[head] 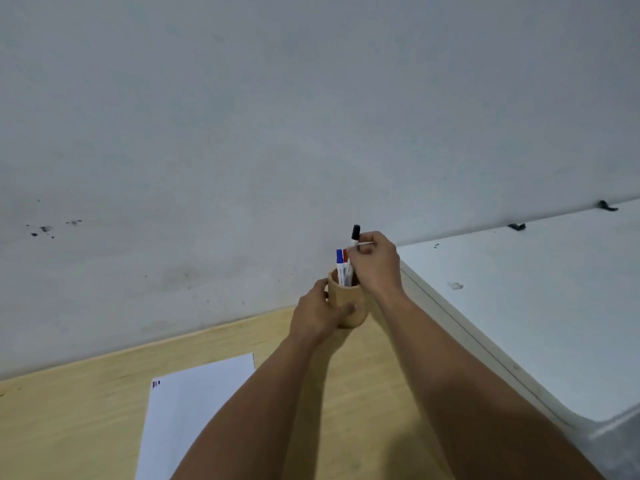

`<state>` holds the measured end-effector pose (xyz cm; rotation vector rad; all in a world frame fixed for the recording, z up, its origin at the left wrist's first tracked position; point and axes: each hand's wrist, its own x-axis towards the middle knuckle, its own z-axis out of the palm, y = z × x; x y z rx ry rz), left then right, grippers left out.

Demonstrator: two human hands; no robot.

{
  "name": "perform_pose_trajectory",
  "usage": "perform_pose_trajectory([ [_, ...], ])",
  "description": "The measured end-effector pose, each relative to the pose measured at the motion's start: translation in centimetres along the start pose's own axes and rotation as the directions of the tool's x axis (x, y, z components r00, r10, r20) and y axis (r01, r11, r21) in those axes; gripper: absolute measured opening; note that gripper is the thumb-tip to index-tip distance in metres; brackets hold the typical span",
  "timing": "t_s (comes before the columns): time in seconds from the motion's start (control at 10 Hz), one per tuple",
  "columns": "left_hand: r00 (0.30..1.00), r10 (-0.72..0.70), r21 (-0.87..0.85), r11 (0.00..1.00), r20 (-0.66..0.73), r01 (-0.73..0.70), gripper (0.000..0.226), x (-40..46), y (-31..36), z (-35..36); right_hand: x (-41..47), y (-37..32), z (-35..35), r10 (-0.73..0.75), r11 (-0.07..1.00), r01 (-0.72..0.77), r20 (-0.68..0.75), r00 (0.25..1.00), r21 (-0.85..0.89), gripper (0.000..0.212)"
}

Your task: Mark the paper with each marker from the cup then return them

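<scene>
Against a scuffed grey wall, the wooden table (pixel 86 420) carries the paper (pixel 194 410) (small marks at its far corner) and a wooden cup (pixel 348 308), gripped by the left hand (pixel 318 315), while the right hand (pixel 375 263) pinches a black-capped marker (pixel 355 236) above the blue marker (pixel 340 263) and red marker (pixel 345 255) standing inside.

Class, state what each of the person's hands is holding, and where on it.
Right hand: black-capped marker, pinched just below its cap. Left hand: wooden cup, gripped around its side.
</scene>
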<state>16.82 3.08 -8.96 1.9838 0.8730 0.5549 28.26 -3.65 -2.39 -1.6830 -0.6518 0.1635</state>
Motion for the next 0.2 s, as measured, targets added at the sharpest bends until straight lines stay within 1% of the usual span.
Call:
perform_pose_trajectory([
  [0.1,0.999,0.024,0.003,1.000,-0.030,-0.024,0.069,-0.21,-0.41,0.15,-0.72,1.68,0.99,0.015,0.999,-0.014,0.028,0.999,-0.051,0.019],
  [0.2,0.998,0.046,0.039,0.998,-0.043,-0.044,0.082,-0.30,-0.55,0.08,-1.35,1.82,1.46,0.018,0.999,-0.017,0.027,0.999,-0.048,0.038],
])
